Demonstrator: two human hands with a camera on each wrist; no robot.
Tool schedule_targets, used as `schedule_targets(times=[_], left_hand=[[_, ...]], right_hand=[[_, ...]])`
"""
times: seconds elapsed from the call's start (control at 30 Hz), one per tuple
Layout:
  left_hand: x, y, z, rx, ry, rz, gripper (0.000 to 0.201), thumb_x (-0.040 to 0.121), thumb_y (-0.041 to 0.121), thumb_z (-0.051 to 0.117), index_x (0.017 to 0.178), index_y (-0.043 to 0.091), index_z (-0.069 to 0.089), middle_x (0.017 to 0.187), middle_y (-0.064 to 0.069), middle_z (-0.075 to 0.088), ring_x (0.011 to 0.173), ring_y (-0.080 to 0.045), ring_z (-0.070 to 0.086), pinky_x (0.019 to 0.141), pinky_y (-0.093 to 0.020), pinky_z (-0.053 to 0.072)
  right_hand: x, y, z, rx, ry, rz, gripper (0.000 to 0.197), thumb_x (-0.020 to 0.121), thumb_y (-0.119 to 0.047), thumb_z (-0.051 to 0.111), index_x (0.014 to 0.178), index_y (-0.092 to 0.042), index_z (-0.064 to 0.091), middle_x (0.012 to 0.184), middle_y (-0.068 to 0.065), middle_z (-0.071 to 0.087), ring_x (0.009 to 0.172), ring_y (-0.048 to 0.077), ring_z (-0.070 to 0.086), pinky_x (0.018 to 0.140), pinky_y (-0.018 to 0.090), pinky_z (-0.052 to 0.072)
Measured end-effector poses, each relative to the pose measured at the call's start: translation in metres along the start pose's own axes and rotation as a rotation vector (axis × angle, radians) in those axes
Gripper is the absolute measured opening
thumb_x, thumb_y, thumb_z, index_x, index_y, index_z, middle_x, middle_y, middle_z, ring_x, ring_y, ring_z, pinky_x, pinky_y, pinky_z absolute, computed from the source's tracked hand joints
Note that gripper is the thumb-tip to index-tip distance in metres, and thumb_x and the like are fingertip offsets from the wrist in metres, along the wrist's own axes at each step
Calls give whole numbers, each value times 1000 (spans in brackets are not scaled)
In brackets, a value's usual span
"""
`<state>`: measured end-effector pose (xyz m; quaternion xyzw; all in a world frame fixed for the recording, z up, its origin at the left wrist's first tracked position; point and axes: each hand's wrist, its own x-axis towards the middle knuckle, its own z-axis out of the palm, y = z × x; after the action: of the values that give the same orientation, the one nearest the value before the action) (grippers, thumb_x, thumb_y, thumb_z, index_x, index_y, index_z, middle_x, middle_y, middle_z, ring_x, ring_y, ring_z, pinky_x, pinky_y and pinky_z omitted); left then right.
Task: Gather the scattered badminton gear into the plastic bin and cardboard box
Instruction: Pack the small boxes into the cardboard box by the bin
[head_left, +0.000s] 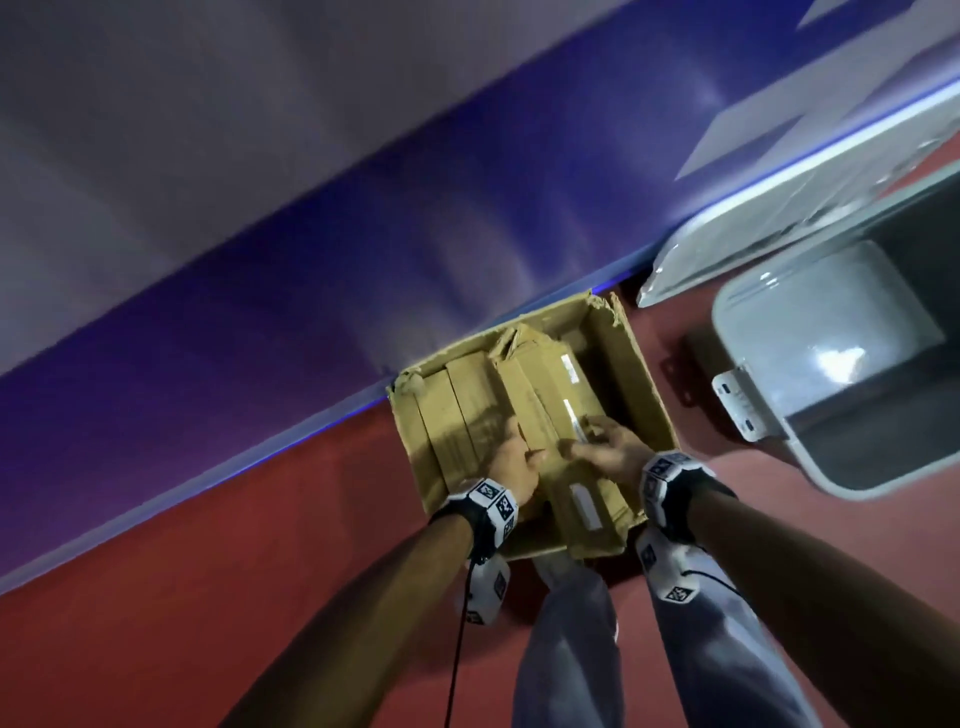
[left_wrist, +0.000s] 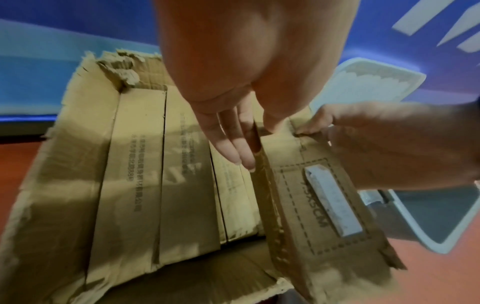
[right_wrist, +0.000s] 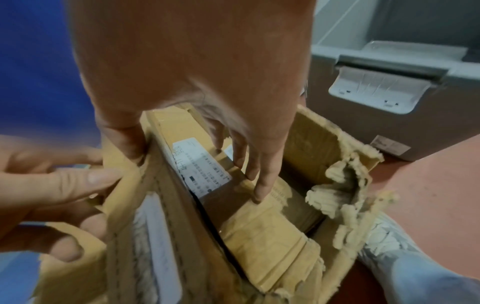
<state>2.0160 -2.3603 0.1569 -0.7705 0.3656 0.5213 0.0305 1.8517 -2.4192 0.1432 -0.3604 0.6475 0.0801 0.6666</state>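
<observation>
A red floor carries everything. The torn cardboard box stands on it against the base of a blue wall, directly under both grips. Beyond the right grip, a grey plastic bin stands open on the floor, apart from the box. Below the right grip, a pale shoe rests on the floor just beside the box's ragged corner.
</observation>
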Motion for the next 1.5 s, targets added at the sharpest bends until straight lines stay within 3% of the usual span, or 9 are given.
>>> schedule_targets(times=[0.17,0.43,0.6,0.77,0.93,1.0,1.1,1.23,1.5], left_hand=[[41,-18,10,53,45,-7,86,102,14,56,165,23,-3,143,-10,58,124,-28,58,104,-38,48],[60,-45,3,177,-25,52,109,99,3,57,156,43,-27,87,-10,65,66,-21,61,62,-37,57],[52,-50,-1,341,-135,117,99,101,2,47,148,67,-11,143,-13,51,115,-36,62,97,-56,54],[57,-60,1,493,-205,48,105,95,-5,47,146,71,-6,149,-9,46,124,-36,55,100,-61,49],[41,-52,-9,556,-168,1,87,100,5,49,160,51,7,162,-7,32,151,-41,28,119,-65,26],[28,-41,-24,566,-121,-5,78,101,15,50,163,42,11,165,-4,32,151,-37,30,121,-60,26],[-3,-10,-57,511,10,44,69,101,27,52,162,35,20,156,-3,45,144,-29,42,117,-49,35],[-61,48,-100,306,164,111,52,97,37,53,148,30,40,135,-1,61,127,-26,56,108,-44,46],[-249,196,-177,77,395,471,41,91,47,58,129,32,55,119,10,63,105,-17,64,91,-39,55]], right_hand=[[56,6,30,23,31,43,90,63,-53,76,147,-31,51,140,9,59,118,29,62,87,35,55],[84,12,67,-93,-52,-14,70,105,-28,53,163,-30,14,155,11,45,139,33,45,110,31,32],[90,16,79,-94,-95,-74,59,106,-20,44,160,-31,21,138,4,52,125,29,52,105,29,37],[76,8,71,-125,-98,-60,55,109,-16,41,160,-21,21,137,9,54,116,25,51,85,26,42],[60,8,67,-289,19,-4,69,106,-44,43,163,-30,9,149,19,51,130,40,54,106,43,45],[42,1,54,-332,91,-38,71,101,-56,45,161,-31,16,143,16,54,121,39,59,100,46,50],[2,-23,27,-366,181,-95,62,99,-32,52,155,-21,29,131,17,61,100,33,63,84,37,50],[-70,-70,-10,-347,246,-226,40,102,-24,52,140,-13,52,123,17,69,119,35,62,97,33,45],[-301,-129,-86,158,585,-599,29,95,-37,60,116,-19,69,106,2,75,100,19,69,97,40,54]])
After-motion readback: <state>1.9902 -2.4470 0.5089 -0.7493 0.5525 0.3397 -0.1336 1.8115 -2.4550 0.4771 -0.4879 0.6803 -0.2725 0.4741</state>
